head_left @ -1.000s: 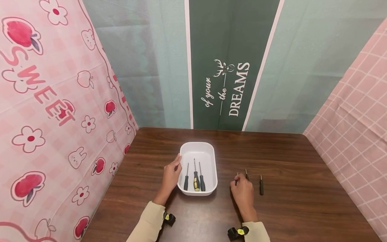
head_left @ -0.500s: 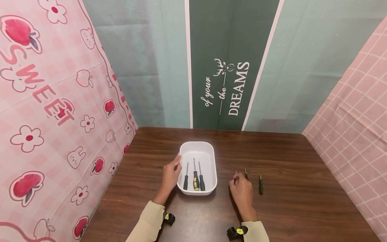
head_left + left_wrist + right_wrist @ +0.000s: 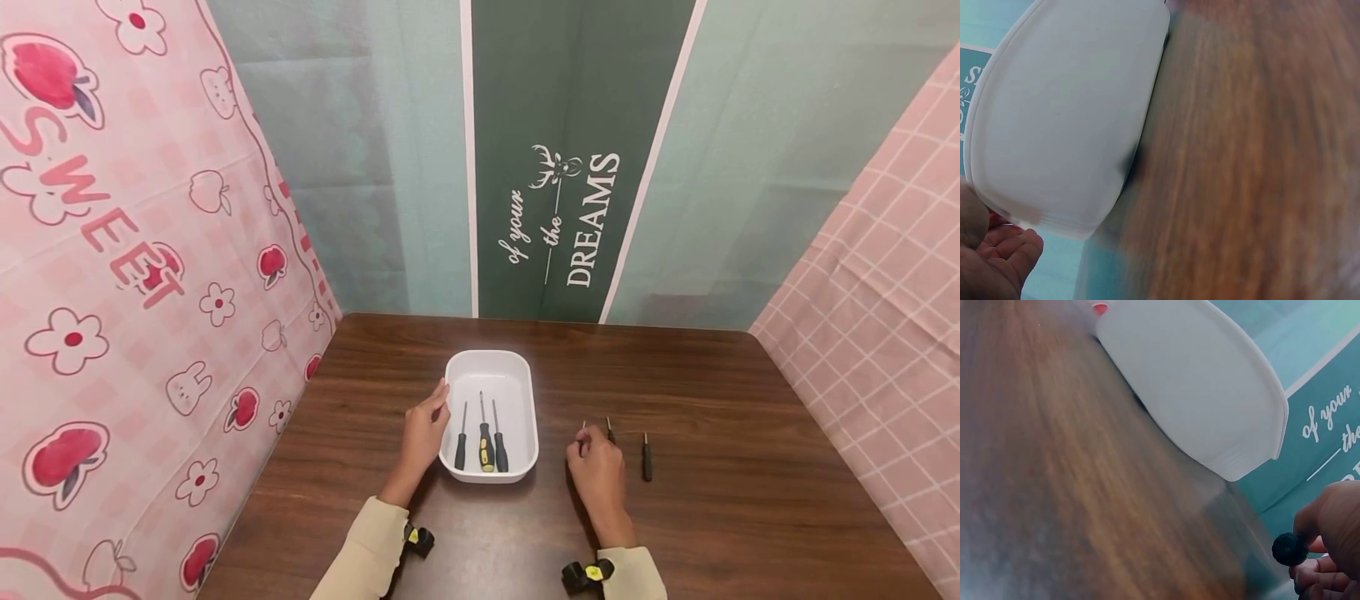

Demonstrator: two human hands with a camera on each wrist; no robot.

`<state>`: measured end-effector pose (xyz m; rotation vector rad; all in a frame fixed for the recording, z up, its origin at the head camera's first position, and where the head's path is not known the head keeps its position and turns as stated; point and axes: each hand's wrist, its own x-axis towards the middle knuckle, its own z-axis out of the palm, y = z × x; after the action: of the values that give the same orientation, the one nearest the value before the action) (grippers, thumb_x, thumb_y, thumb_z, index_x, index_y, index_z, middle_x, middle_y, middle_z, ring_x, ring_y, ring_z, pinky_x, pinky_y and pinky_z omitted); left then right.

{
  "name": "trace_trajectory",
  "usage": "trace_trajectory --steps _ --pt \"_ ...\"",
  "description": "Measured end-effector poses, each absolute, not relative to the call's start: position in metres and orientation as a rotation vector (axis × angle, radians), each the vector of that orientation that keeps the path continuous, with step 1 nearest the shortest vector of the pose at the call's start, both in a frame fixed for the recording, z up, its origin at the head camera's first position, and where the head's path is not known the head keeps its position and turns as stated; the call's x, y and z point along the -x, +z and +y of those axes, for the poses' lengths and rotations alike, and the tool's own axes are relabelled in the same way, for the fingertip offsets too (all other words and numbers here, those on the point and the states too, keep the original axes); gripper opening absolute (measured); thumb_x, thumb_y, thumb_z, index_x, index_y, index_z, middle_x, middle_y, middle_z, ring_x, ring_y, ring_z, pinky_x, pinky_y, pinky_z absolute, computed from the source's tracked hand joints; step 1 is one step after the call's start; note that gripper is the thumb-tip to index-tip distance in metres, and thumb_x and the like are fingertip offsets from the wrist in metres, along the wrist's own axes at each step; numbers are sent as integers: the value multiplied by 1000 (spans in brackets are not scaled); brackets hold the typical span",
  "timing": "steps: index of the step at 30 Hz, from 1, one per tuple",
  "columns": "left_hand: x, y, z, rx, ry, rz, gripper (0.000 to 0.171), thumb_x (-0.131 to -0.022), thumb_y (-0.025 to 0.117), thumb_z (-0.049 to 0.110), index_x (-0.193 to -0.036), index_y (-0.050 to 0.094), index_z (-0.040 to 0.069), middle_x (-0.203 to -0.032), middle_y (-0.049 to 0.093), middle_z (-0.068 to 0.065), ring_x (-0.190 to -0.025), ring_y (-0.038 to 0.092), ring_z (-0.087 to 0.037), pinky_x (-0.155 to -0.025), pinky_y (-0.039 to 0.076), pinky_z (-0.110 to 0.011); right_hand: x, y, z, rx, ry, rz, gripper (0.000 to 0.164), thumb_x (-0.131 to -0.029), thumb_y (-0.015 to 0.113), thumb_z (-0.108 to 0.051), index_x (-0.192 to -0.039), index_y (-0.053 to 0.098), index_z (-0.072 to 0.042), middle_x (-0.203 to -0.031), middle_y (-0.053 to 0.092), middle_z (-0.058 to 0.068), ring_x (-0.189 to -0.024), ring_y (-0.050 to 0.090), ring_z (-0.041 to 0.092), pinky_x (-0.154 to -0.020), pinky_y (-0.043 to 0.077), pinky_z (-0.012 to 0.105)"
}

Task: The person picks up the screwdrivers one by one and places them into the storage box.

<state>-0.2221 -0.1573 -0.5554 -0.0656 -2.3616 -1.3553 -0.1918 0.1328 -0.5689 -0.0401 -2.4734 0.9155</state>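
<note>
Screwdriver (image 3: 1289, 549), dark-handled, found in the right hand (image 3: 600, 477), to the right of the white tray (image 3: 491, 477) and apart from it. Fingers of the right hand are curled and pinch the handle, the butt of which faces the right wrist camera; a thin shaft tip shows past the knuckles in the head view. Whether it is clear of the bench (image 3: 720, 383) cannot be told.

Left hand (image 3: 422, 435) is at the tray's left side, its fingertips touching the rim. Whether these fingers pinch the rim or merely rest against it cannot be determined from either view.

Contents of the tray: three screwdrivers lying side by side, shafts toward the far end. Noted are a slim dark-handled driver (image 3: 461, 452) on the left, a black-and-yellow driver (image 3: 486, 448) in the middle with the longest reach, and a second dark-handled driver (image 3: 501, 452) on the right, near the middle one.

Directly on the bench, two further items: a partly hidden driver (image 3: 611, 432) just beyond the right hand, and a small black driver (image 3: 647, 459) to the right of it. Pink printed cloth (image 3: 142, 283) hangs on the left, teal-and-green cloth (image 3: 570, 92) behind.
</note>
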Motion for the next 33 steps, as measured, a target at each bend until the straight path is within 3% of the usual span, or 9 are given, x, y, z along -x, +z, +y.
trace_trajectory --steps 33 --pt "222 -556 -158 69 -1332 -2371 36 -94 64 -5 -130 65 -2 -137 59 -13 -126 57 -29 -106 45 -44 194 -548 123 -80 903 -2396 11 -75 70 3 -82 67 -4 -60 53 -1 -53 48 14 -51 44 36"
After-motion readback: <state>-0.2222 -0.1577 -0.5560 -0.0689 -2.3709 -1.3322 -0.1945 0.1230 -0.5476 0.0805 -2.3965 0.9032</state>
